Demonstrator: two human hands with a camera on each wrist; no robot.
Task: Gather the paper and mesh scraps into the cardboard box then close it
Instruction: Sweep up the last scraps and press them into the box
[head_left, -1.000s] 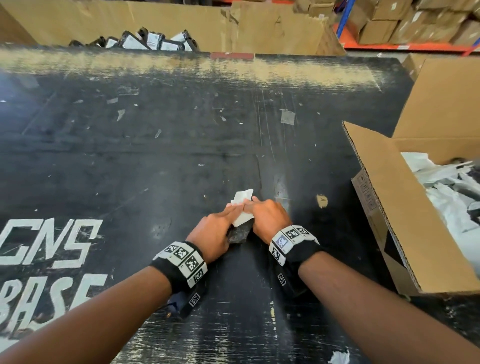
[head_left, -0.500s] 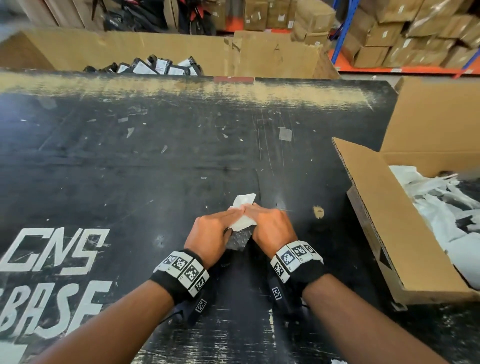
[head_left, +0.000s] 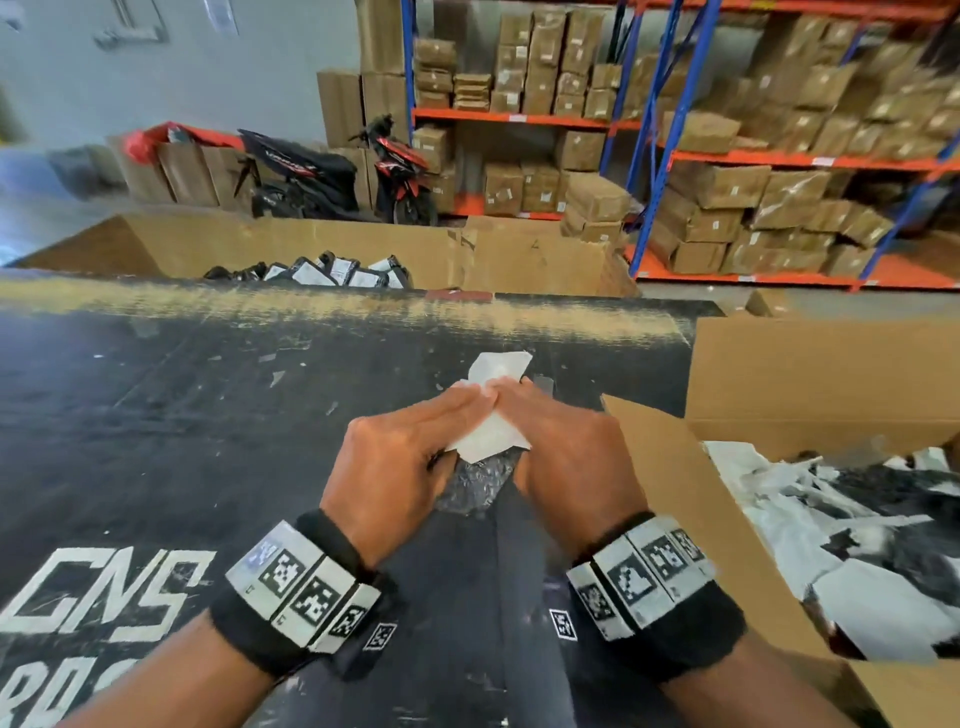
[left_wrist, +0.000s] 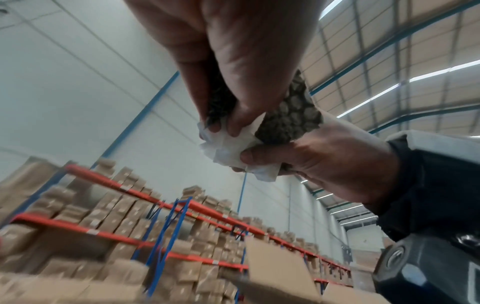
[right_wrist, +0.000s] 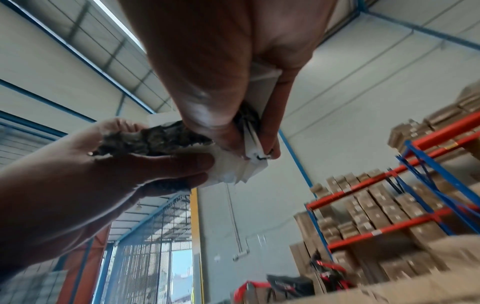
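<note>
The white paper scraps (head_left: 491, 436) and the dark mesh scrap (head_left: 475, 480) are bunched together between my two hands, lifted clear above the black surface (head_left: 208, 415). The paper sticks out past my fingertips, and the mesh hangs under it toward my wrists. My left hand (head_left: 400, 467) is curled round the bundle from the left, thumb and fingers pinching paper and mesh together. My right hand (head_left: 566, 457) grips the same bundle from the right, its fingers folded over the paper's edge, and the fingertips of both hands meet on top. Just beside my right hand stands the cardboard box (head_left: 675, 493), open, with one flap rising near my wrist and a heap of white and dark scraps (head_left: 831, 545) already inside. Beyond the surface are a motorbike (head_left: 311, 176) and orange-and-blue shelves (head_left: 727, 156) loaded with cartons.
</note>
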